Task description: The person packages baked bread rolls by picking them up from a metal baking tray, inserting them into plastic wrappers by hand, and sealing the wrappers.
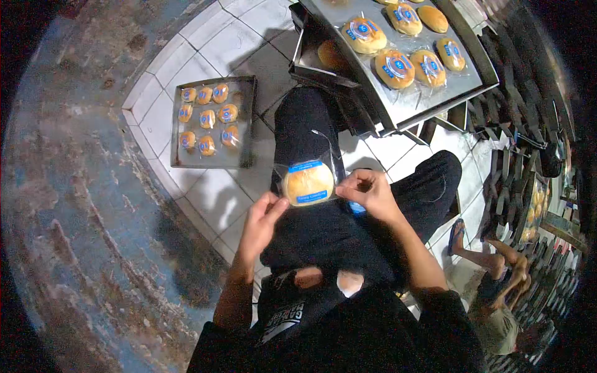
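A round golden bun in a clear plastic wrapper with blue printing is held above my lap. My left hand is closed, its thumb and fingers pinching the wrapper's lower left corner. On the other side, my right hand is closed in a pinch at the wrapper's right edge. The wrapper's clear upper end stands loose above the bun. Just under my right hand shows a small blue printed piece, mostly hidden, whose kind I cannot make out.
A metal tray with several wrapped buns lies on the white tiled floor at left. A larger tray at upper right holds wrapped buns and at least one bare bun. A stained wall runs along the left. Another person is at lower right.
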The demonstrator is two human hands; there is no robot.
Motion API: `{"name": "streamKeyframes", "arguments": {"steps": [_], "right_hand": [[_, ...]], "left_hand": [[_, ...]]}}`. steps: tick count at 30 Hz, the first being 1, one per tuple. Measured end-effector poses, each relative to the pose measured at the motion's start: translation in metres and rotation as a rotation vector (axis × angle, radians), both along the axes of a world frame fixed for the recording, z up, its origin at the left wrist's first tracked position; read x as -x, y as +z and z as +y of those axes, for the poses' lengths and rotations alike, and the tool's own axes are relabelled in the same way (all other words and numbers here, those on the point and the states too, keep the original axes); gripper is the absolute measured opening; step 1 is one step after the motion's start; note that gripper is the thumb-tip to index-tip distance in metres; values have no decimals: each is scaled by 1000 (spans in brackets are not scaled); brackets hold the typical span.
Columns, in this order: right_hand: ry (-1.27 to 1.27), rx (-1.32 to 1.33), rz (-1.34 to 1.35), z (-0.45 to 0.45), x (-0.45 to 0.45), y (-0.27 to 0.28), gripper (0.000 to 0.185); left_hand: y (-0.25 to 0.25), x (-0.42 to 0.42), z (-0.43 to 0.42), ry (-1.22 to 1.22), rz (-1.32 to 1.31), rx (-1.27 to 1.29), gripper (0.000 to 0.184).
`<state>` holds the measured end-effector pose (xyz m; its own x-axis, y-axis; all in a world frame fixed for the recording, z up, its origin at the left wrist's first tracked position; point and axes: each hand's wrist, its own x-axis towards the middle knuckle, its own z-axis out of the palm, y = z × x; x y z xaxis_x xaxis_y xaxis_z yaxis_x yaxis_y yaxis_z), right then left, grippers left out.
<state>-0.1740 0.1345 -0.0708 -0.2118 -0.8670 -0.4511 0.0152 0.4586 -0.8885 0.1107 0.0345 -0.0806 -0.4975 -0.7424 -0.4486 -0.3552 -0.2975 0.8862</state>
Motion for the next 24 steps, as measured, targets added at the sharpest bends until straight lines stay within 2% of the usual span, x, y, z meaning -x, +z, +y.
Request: {"name": "streamKeyframes", "arguments": {"steps": [1,3,4,5,6,7,9,11,13,14,16,17,19,20,22,23,24], "right_hand": [[-7,-20,-94,-2,2,-5,21],[41,-89,-104,-9,9,-10,24],[67,-129,-279,-12,10,-17,26],[95,-168,-454,-14,12,-24,29],[166,-155,-459,-18,14,-27,31],[165,-155,-459,-17,16,-26,31],[326,226,-241,-16,19,-15,26],[513,139,-256,-26,27,29,29],[561,-104,-324,-35,30,60,31],[560,-107,-316,-36,35,72,31],[472,104,-78,-41,45,88,31],[333,110,-43,-45,49,92,34],[100,385,307,-81,52,113,37],[-69,470,376,-106,63,112,39],[-335,646,335,-165,88,117,43],[-426,736,224,-195,101,123,44],[-447,755,279,-223,119,117,44]], "left_hand": [[-7,-1,-1,-2,1,2,26],[-14,-2,-4,23,18,-176,27],[-13,-3,-9,20,18,-175,27],[-13,-5,-15,-22,24,-281,23],[-7,-3,-20,-65,30,-388,22],[-2,1,-18,-66,29,-388,22],[8,12,-9,158,90,-255,29],[-17,5,-10,116,108,-198,34],[-27,5,-9,67,135,-147,41],[-27,6,-10,71,100,-148,40],[-28,10,-13,77,79,-137,39],[-31,10,-13,90,53,-116,41],[-33,13,-13,93,38,-87,42],[-32,14,-14,92,20,-81,42],[-34,13,-16,98,23,-86,42],[-31,15,-18,89,26,-79,42],[-25,16,-20,80,13,-91,42]]}}
